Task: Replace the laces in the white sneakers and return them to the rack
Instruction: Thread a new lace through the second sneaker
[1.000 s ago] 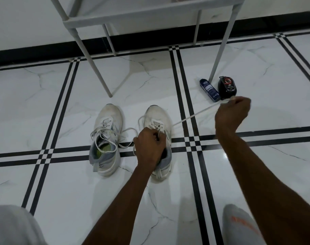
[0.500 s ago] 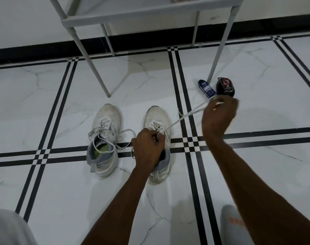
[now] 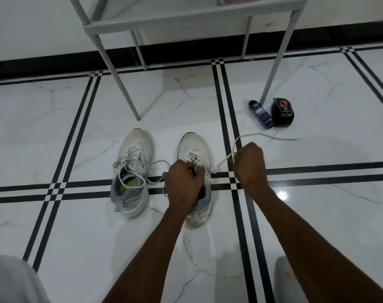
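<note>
Two white sneakers stand side by side on the tiled floor, toes pointing away from me. The left sneaker (image 3: 132, 169) has loose white laces spilling over its open tongue. My left hand (image 3: 184, 182) sits on the tongue of the right sneaker (image 3: 194, 147) and grips it near the upper eyelets. Beside that shoe, my right hand (image 3: 249, 165) pinches its white lace (image 3: 224, 160). The lace runs slack from the eyelets to the hand, and its free end trails on the floor to the right.
A white metal shoe rack (image 3: 186, 20) stands just behind the sneakers, its legs reaching the floor. A dark blue bottle (image 3: 260, 114) and a black shoe-polish case (image 3: 282, 111) lie by the rack's right front leg. My knees show at the bottom corners.
My right hand has come back leftward and down toward the right sneaker, so the taut lace has gone slack and its end now lies on the floor. My left hand stays on the shoe.
</note>
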Demonstrator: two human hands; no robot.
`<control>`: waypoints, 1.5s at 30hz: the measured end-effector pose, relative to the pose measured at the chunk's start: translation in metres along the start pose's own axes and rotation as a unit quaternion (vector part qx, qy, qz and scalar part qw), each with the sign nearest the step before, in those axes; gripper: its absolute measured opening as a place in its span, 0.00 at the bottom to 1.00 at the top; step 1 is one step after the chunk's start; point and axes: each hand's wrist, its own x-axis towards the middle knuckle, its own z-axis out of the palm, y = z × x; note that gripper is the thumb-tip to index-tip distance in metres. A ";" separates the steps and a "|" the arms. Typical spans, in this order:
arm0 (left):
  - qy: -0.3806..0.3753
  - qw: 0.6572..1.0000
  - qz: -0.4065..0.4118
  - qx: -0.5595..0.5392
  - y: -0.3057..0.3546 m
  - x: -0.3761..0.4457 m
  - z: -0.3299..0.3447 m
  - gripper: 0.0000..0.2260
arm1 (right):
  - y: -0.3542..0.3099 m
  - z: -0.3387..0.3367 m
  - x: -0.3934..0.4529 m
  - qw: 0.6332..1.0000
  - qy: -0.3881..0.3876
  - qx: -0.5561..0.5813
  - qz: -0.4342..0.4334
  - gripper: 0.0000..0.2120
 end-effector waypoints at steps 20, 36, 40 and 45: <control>0.004 0.999 0.050 -0.009 0.007 -0.005 0.004 0.13 | -0.023 0.012 -0.015 0.985 -0.157 0.057 -0.033 0.18; -0.079 0.995 -0.001 -0.055 -0.017 0.000 -0.007 0.27 | -0.026 0.033 -0.007 0.989 -0.136 0.053 -0.028 0.08; -0.051 0.998 0.011 -0.040 -0.025 -0.001 -0.001 0.22 | -0.032 0.027 -0.007 0.986 -0.149 0.073 0.003 0.08; -0.036 0.998 0.012 -0.045 -0.021 -0.003 0.002 0.19 | -0.032 0.024 -0.006 0.982 -0.156 0.101 0.022 0.09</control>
